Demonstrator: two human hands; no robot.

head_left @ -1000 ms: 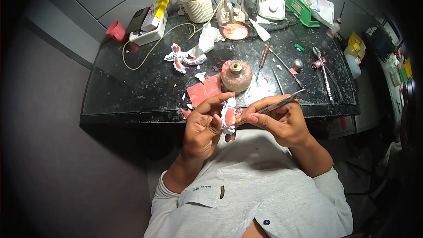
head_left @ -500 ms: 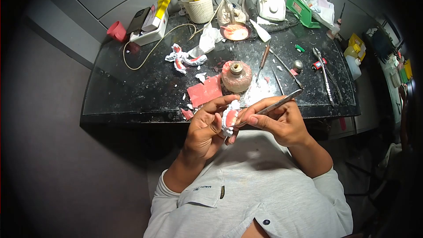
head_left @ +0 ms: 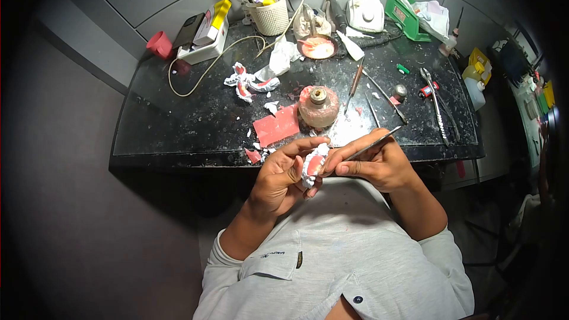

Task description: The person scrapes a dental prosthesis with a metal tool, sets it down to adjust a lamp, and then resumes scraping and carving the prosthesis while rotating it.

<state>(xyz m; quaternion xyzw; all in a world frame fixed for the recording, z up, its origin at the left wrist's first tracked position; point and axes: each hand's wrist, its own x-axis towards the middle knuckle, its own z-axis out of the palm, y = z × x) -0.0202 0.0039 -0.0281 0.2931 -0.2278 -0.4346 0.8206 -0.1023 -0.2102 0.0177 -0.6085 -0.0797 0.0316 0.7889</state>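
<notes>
Between left hand's (head_left: 280,179) closed fingers: pink-and-white piece (head_left: 315,167); right hand (head_left: 370,163) grips metal tool (head_left: 374,143).

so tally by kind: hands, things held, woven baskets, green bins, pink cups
Hands: 2 (left hand, right hand)
Things held: 2 (white-and-pink piece, thin metal tool)
Woven basket: 1
Green bin: 1
Pink cup: 1
Total: 7

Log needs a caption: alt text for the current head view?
Over a black workbench, the left hand holds a white-and-pink molded piece while the right hand brings a slim metal tool to it. Beyond lie a pink sheet and a round burner-like jar.
</notes>
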